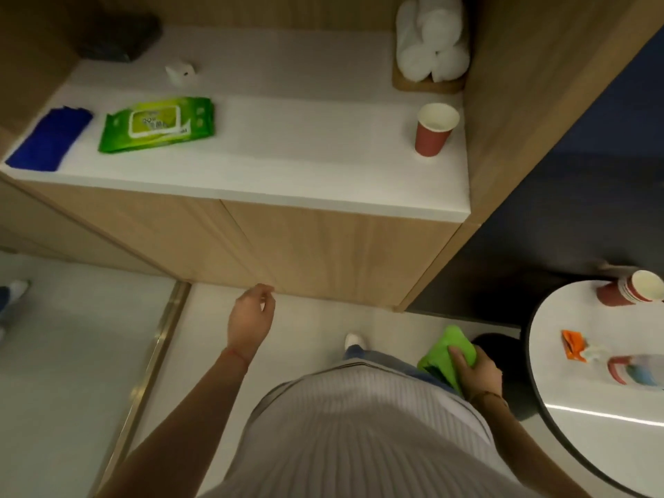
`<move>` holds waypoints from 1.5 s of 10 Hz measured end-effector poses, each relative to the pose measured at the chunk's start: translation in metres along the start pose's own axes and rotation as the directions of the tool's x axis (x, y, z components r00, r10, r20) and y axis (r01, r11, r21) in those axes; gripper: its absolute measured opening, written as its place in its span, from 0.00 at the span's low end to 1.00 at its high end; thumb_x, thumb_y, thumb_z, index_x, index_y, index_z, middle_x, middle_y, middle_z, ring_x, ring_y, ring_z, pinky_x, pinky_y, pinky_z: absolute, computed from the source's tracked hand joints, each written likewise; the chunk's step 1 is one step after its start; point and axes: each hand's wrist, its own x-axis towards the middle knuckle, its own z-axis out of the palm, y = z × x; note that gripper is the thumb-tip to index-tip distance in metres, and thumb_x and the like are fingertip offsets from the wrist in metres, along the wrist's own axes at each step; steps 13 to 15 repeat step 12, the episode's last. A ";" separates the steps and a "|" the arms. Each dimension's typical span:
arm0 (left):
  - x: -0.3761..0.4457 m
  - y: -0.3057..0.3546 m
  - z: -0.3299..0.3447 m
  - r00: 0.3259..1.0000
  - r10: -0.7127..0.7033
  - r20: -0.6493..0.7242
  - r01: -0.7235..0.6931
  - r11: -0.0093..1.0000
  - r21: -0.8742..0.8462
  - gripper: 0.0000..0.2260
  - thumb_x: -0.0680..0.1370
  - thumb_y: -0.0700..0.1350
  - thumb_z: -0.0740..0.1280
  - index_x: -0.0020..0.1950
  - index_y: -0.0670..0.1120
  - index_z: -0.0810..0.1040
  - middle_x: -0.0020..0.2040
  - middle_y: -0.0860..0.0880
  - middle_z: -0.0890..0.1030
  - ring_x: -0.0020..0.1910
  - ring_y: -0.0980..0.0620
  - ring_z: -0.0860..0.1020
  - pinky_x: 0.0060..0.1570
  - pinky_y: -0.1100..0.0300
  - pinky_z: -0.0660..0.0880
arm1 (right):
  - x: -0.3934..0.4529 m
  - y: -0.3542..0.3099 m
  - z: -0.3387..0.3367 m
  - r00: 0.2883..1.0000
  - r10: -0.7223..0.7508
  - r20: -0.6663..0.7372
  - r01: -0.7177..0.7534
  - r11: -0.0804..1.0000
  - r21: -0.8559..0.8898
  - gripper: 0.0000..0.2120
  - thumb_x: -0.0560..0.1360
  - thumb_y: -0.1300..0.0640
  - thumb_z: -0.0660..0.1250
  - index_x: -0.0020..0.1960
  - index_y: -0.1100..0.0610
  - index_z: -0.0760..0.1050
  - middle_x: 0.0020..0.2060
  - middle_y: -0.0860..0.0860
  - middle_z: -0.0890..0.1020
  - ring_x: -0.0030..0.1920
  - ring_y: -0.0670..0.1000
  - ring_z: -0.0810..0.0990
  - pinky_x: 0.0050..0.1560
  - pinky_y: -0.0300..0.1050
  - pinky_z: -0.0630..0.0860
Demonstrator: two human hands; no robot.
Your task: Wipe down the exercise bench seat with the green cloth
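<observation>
- Cloth, bright green, soft and folded into a thick pad (447, 354), is held low at the person's right side; it is carried in the air, resting on nothing.
- Right hand (474, 370) is closed around the cloth's near end, one finger laid flat over the top; the long axis of the cloth runs forward and away from the fingers.
- Left hand (251, 318) is empty, its fingers loosely curled and half open, hung in front of the pale wood cabinet front (323, 246), well apart from the cloth.
- Exercise bench seat is not seen in this view; which way it lies from the cloth cannot be told.
- Judged: only carrying is under way, wiping not yet begun, right hand the one placed to wipe.
- White smooth countertop (287, 167) carries a glossy green wet-wipe packet (158, 124) near its left edge and a red paper cup (434, 129) near its right edge.
</observation>
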 end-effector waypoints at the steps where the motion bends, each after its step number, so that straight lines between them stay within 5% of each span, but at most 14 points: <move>1: 0.046 0.038 -0.012 0.972 0.195 -0.128 -0.191 0.981 0.045 0.11 0.80 0.40 0.64 0.59 0.43 0.81 0.55 0.45 0.83 0.54 0.45 0.82 0.53 0.54 0.78 | 0.025 -0.075 -0.020 0.933 -0.360 -0.014 0.358 0.930 -0.080 0.25 0.76 0.42 0.64 0.65 0.58 0.73 0.53 0.59 0.81 0.51 0.58 0.79 0.53 0.50 0.75; 2: 0.090 0.070 -0.022 0.898 0.382 -0.220 -0.361 0.923 0.130 0.11 0.79 0.39 0.64 0.59 0.42 0.81 0.53 0.44 0.83 0.51 0.44 0.81 0.51 0.53 0.78 | 0.040 -0.149 -0.039 0.689 -0.720 -0.083 0.693 0.688 -0.216 0.28 0.75 0.38 0.59 0.63 0.58 0.74 0.53 0.55 0.81 0.52 0.54 0.77 0.54 0.47 0.73; 3: 0.128 0.093 -0.030 0.839 0.482 -0.253 -0.455 0.876 0.161 0.11 0.79 0.39 0.63 0.59 0.42 0.81 0.54 0.44 0.82 0.53 0.45 0.80 0.54 0.52 0.78 | 0.039 -0.226 -0.052 0.435 -0.891 -0.129 0.849 0.453 -0.270 0.26 0.75 0.41 0.62 0.65 0.57 0.74 0.56 0.53 0.80 0.55 0.52 0.75 0.59 0.46 0.72; 4: 0.164 0.101 -0.032 0.804 0.529 -0.270 -0.491 0.848 0.199 0.12 0.79 0.42 0.62 0.58 0.43 0.81 0.55 0.45 0.83 0.54 0.45 0.80 0.55 0.51 0.75 | 0.047 -0.296 -0.051 0.295 -0.942 -0.159 0.892 0.331 -0.306 0.24 0.75 0.42 0.65 0.66 0.55 0.73 0.59 0.52 0.79 0.57 0.51 0.75 0.61 0.46 0.71; 5: 0.196 0.097 -0.036 0.835 0.508 -0.212 -0.462 0.856 0.234 0.15 0.78 0.46 0.60 0.60 0.43 0.81 0.57 0.45 0.83 0.57 0.44 0.80 0.56 0.50 0.75 | 0.066 -0.351 -0.033 0.255 -0.960 -0.115 0.890 0.279 -0.360 0.24 0.76 0.41 0.63 0.65 0.55 0.74 0.58 0.52 0.80 0.56 0.54 0.77 0.60 0.49 0.72; 6: 0.222 0.085 -0.039 0.850 0.510 -0.128 -0.464 0.842 0.276 0.17 0.77 0.48 0.59 0.62 0.45 0.80 0.61 0.46 0.81 0.60 0.44 0.79 0.60 0.50 0.73 | 0.088 -0.387 -0.007 0.287 -0.956 -0.064 0.871 0.288 -0.398 0.25 0.75 0.39 0.61 0.64 0.55 0.75 0.56 0.53 0.81 0.54 0.57 0.79 0.58 0.54 0.74; 8: 0.254 0.074 -0.045 0.859 0.511 -0.022 -0.482 0.822 0.302 0.19 0.76 0.47 0.59 0.63 0.45 0.79 0.63 0.46 0.80 0.62 0.43 0.78 0.60 0.50 0.74 | 0.108 -0.410 0.032 0.399 -0.917 -0.014 0.822 0.364 -0.438 0.28 0.74 0.37 0.58 0.64 0.54 0.76 0.57 0.52 0.81 0.54 0.56 0.80 0.56 0.48 0.74; 10: 0.265 0.071 -0.049 0.853 0.522 -0.012 -0.501 0.824 0.264 0.17 0.76 0.48 0.60 0.61 0.46 0.80 0.61 0.47 0.81 0.59 0.44 0.77 0.58 0.51 0.74 | 0.108 -0.413 0.030 0.446 -0.894 -0.040 0.813 0.423 -0.399 0.34 0.71 0.31 0.57 0.65 0.54 0.75 0.59 0.53 0.80 0.59 0.57 0.78 0.64 0.46 0.63; 12: 0.283 0.077 -0.076 0.841 0.536 -0.076 -0.531 0.844 0.076 0.17 0.77 0.48 0.60 0.59 0.44 0.82 0.56 0.45 0.84 0.53 0.42 0.81 0.55 0.49 0.78 | 0.073 -0.411 -0.002 0.476 -0.790 -0.388 0.829 0.549 -0.102 0.20 0.76 0.44 0.65 0.62 0.55 0.77 0.57 0.50 0.81 0.57 0.51 0.78 0.59 0.48 0.75; 15: 0.283 0.077 -0.076 0.841 0.536 -0.076 -0.531 0.844 0.076 0.17 0.77 0.48 0.60 0.59 0.44 0.82 0.56 0.45 0.84 0.53 0.42 0.81 0.55 0.49 0.78 | 0.073 -0.411 -0.002 0.476 -0.790 -0.388 0.829 0.549 -0.102 0.20 0.76 0.44 0.65 0.62 0.55 0.77 0.57 0.50 0.81 0.57 0.51 0.78 0.59 0.48 0.75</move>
